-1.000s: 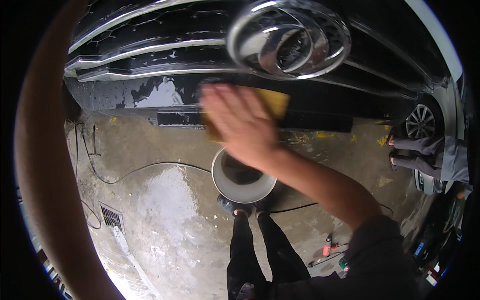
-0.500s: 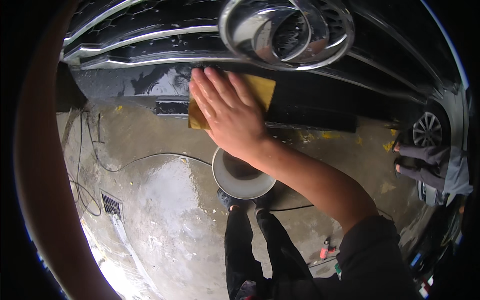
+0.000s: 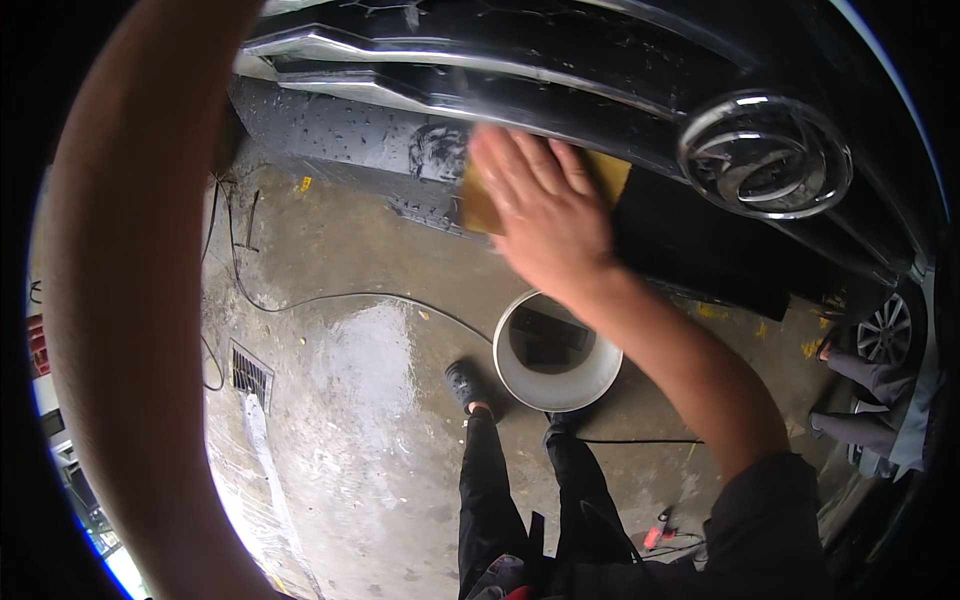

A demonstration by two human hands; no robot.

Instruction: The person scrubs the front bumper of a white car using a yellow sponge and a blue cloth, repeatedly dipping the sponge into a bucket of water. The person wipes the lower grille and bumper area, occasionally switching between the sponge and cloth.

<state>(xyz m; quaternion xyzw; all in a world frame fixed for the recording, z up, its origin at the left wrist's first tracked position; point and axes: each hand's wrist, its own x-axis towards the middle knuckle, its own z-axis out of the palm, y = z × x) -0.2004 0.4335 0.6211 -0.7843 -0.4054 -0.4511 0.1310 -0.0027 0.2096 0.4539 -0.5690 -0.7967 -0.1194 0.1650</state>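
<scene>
My right hand (image 3: 550,205) lies with its fingers stretched over a yellow-brown sheet (image 3: 603,178), pressing it flat against the dark, wet lower bumper (image 3: 350,138) of a car. Whether the sheet is sandpaper or cloth, I cannot tell. White smears (image 3: 440,150) and water drops mark the bumper beside the fingertips. My right thumb is hidden. On the left side my left forearm (image 3: 135,300) runs up past the top edge, and the hand itself lies out of view. Chrome grille bars (image 3: 500,72) pass above my right hand, with a round chrome emblem (image 3: 765,155) to its right.
A white bucket (image 3: 510,375) stands on the wet concrete floor below my right forearm. Across the floor runs a black hose (image 3: 350,296), near a drain grate (image 3: 250,375). A red tool (image 3: 658,535) lies lower right. Another person's legs (image 3: 865,405) show beside a car wheel (image 3: 885,330).
The view has shifted left along the car, so emblem and bucket appear farther right. My left foot now stands clear of the bucket. My right hand stays on the sheet, slightly blurred.
</scene>
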